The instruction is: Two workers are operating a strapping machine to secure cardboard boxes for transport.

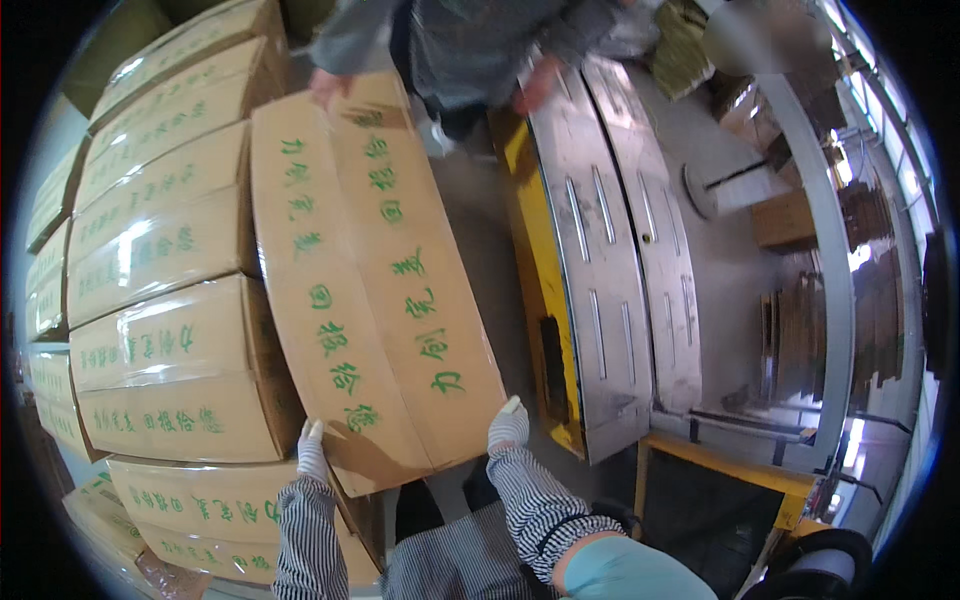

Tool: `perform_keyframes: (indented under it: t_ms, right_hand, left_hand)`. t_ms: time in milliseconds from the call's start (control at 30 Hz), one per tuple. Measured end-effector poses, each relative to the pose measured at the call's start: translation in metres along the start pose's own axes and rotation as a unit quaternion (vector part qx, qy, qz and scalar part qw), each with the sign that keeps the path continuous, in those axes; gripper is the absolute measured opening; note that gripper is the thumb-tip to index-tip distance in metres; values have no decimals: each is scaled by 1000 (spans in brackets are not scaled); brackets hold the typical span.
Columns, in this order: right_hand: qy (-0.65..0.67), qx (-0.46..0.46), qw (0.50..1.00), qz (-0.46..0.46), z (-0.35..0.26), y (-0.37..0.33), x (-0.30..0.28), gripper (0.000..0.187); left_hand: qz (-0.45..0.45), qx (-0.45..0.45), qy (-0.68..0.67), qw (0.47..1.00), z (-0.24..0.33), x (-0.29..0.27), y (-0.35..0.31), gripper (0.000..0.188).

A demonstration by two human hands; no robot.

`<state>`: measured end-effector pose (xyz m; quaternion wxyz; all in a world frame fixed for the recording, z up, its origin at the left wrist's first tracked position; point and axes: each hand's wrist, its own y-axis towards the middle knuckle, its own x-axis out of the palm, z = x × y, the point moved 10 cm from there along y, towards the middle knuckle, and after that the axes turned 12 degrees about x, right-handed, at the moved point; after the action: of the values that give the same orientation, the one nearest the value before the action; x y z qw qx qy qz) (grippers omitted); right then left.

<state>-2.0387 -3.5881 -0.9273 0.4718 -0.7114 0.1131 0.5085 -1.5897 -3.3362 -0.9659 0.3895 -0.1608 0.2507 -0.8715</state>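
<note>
A long, taped cardboard box with green printed characters spans the middle of the view, tilted a little. My left hand, in a white glove under a striped sleeve, grips its near left corner. At the near right corner my right hand, also gloved, holds the box with the thumb pointing up along its edge. The undersides of both grips are hidden. Across from me a co-worker in grey has one hand on the far left end of the box; the other hand is near the metal machine.
Stacked cardboard boxes fill the left side, close against the held box. To the right stands a machine bed with a slotted metal top and yellow side. Flattened cardboard is piled farther right. A yellow frame is near my right arm.
</note>
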Motion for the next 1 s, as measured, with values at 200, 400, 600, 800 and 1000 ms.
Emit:
perform_keyframes:
  t_ms: [200, 400, 600, 800, 1000]
  right_hand:
    - [-5, -28, 1000, 11, 5, 22, 2, 68]
    - [82, -50, 995, 28, 21, 85, -21, 71]
    - [148, -80, 984, -50, 12, 124, -11, 67]
    - [208, -78, 974, -46, 19, 159, -2, 62]
    - [364, -18, 913, -184, 6, 106, 26, 53]
  left_hand:
    - [253, -2, 123, 960, 25, 40, -25, 57]
    - [222, 32, 64, 972, 31, 84, -56, 46]
    - [102, -33, -249, 962, -18, 96, -41, 44]
    - [73, -120, -370, 918, -158, 50, 68, 59]
    - [111, -220, -308, 919, -216, -46, 73, 77]
